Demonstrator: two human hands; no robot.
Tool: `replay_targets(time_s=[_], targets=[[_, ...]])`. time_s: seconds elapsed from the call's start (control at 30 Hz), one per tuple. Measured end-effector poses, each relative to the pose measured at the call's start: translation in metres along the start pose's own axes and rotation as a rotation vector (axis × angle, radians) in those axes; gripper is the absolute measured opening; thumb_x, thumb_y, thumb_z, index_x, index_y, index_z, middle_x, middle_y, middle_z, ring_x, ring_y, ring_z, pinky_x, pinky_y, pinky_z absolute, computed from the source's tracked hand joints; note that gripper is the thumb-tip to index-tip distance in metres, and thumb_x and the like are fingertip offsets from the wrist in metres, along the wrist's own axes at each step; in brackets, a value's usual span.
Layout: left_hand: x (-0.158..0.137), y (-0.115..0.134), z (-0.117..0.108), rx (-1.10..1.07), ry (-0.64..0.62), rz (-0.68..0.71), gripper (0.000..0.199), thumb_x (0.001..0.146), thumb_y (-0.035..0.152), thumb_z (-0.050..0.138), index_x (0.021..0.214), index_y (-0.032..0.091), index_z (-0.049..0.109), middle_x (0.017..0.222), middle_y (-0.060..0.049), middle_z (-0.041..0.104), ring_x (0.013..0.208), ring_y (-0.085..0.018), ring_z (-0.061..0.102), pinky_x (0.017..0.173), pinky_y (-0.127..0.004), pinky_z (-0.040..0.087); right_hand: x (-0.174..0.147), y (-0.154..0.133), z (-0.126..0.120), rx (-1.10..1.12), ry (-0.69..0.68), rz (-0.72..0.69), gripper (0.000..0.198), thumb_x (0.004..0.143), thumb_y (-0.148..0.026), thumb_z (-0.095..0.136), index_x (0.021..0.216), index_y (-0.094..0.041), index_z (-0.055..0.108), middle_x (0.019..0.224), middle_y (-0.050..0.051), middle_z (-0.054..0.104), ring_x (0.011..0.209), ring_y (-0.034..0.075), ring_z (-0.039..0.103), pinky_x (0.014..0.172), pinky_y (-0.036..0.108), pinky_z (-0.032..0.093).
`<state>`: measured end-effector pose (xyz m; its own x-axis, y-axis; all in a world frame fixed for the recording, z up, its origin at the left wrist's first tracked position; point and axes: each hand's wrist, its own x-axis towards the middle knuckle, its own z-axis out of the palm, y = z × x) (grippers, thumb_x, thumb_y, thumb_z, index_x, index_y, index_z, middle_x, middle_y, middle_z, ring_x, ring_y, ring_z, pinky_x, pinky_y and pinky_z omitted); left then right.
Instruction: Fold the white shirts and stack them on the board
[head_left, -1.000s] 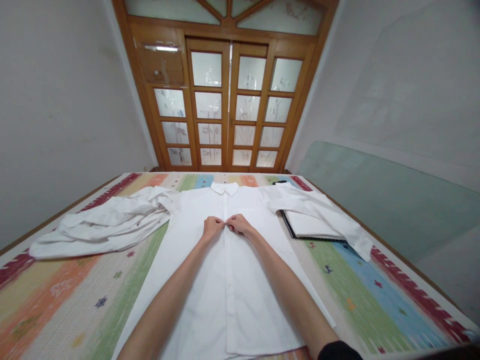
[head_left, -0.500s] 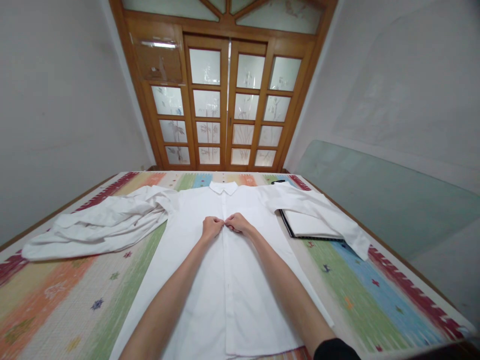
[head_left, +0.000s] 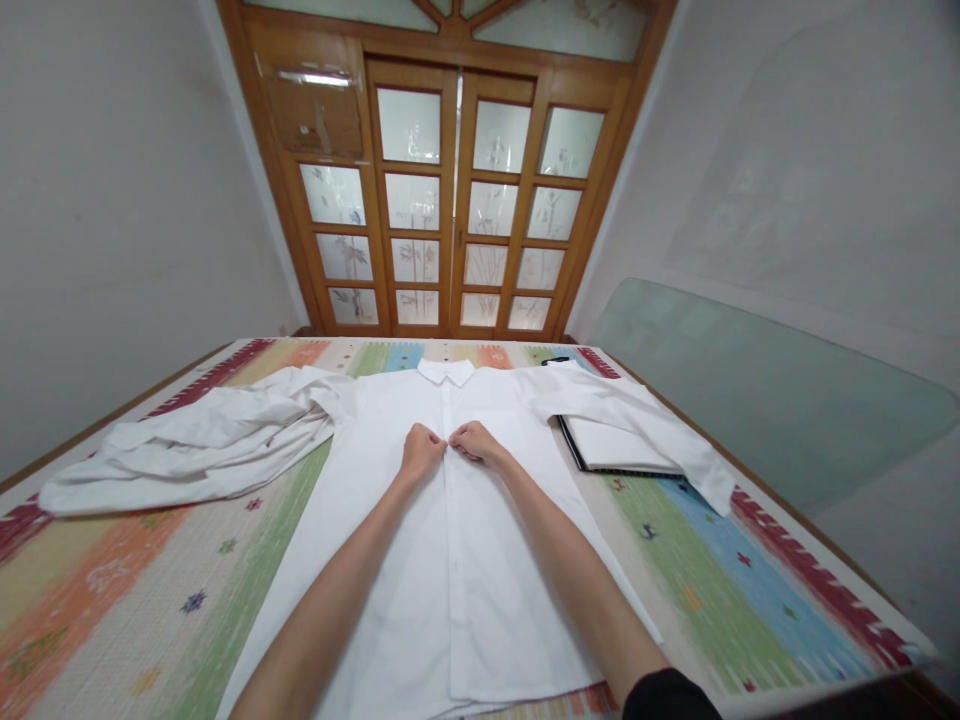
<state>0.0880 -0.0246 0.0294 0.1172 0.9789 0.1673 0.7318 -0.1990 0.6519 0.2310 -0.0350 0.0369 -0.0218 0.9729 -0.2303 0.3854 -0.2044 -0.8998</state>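
Observation:
A white long-sleeved shirt (head_left: 491, 560) lies front side up, its collar pointing away from me and its sleeves spread to both sides. My left hand (head_left: 424, 450) is closed in a pinch at the button placket, below the collar. Just across the placket, my right hand (head_left: 474, 442) pinches the other side of it, the fingertips of both hands almost touching. Any button between the fingers is too small or hidden to make out.
A colourful striped cloth (head_left: 225, 580) covers the table. Under the right sleeve sits a white pad or book with a black edge (head_left: 622, 455), and a small black object (head_left: 555, 361) lies behind it. Wooden glazed doors (head_left: 457, 200) stand beyond the table; a pale green panel (head_left: 750, 390) lines the right wall.
Both hands stay at the same spot on the placket. The left hand has turned and lifted slightly; the view has shifted a little.

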Motion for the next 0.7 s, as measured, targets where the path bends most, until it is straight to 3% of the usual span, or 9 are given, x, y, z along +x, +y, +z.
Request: replay_targets(time_s=[0.1, 0.2, 0.33, 0.53, 0.7], targets=[[-0.005, -0.007, -0.004, 0.069, 0.025, 0.186, 0.019, 0.076, 0.013, 0.057, 0.088, 0.014, 0.071, 0.098, -0.008, 0.064, 0.092, -0.018, 0.060, 0.086, -0.029, 0.045, -0.002, 0.005, 0.003, -0.077, 0.165, -0.084, 0.008, 0.072, -0.013, 0.059, 0.067, -0.015, 0.064, 0.042, -0.007, 0.050, 0.034, 0.006, 0.039, 0.040, 0.018, 0.030], [-0.012, -0.016, -0.007, 0.105, -0.019, 0.386, 0.026, 0.083, 0.014, 0.053, 0.101, 0.019, 0.071, 0.107, -0.009, 0.062, 0.101, -0.021, 0.057, 0.092, -0.033, 0.044, -0.006, 0.010, 0.006, -0.249, 0.280, -0.238, 0.012, 0.075, -0.016, 0.062, 0.080, -0.016, 0.073, 0.053, -0.003, 0.062, 0.047, 0.010, 0.053, 0.052, 0.019, 0.040], [-0.018, -0.024, -0.009, 0.219, -0.053, 0.452, 0.028, 0.087, 0.018, 0.050, 0.105, 0.023, 0.071, 0.113, -0.010, 0.063, 0.107, -0.024, 0.054, 0.093, -0.039, 0.044, -0.011, 0.004, 0.007, -0.522, 0.265, -0.304, 0.015, 0.080, -0.021, 0.063, 0.087, -0.015, 0.075, 0.073, 0.006, 0.073, 0.070, 0.017, 0.066, 0.067, 0.022, 0.045], [-0.021, -0.030, -0.008, 0.310, -0.044, 0.526, 0.036, 0.089, 0.019, 0.045, 0.119, 0.024, 0.064, 0.126, -0.008, 0.062, 0.116, -0.023, 0.052, 0.096, -0.041, 0.044, -0.019, -0.022, 0.015, -1.045, 0.184, -0.240, 0.026, 0.091, -0.026, 0.050, 0.104, -0.015, 0.069, 0.102, 0.015, 0.071, 0.096, 0.024, 0.066, 0.078, 0.028, 0.047], [-0.021, -0.032, -0.008, 0.372, -0.049, 0.555, 0.038, 0.089, 0.019, 0.044, 0.121, 0.025, 0.062, 0.138, -0.008, 0.055, 0.124, -0.025, 0.049, 0.098, -0.044, 0.042, -0.023, -0.028, 0.021, -1.130, 0.149, -0.259, 0.027, 0.093, -0.024, 0.045, 0.109, -0.015, 0.064, 0.104, 0.017, 0.069, 0.098, 0.025, 0.066, 0.078, 0.030, 0.046]])
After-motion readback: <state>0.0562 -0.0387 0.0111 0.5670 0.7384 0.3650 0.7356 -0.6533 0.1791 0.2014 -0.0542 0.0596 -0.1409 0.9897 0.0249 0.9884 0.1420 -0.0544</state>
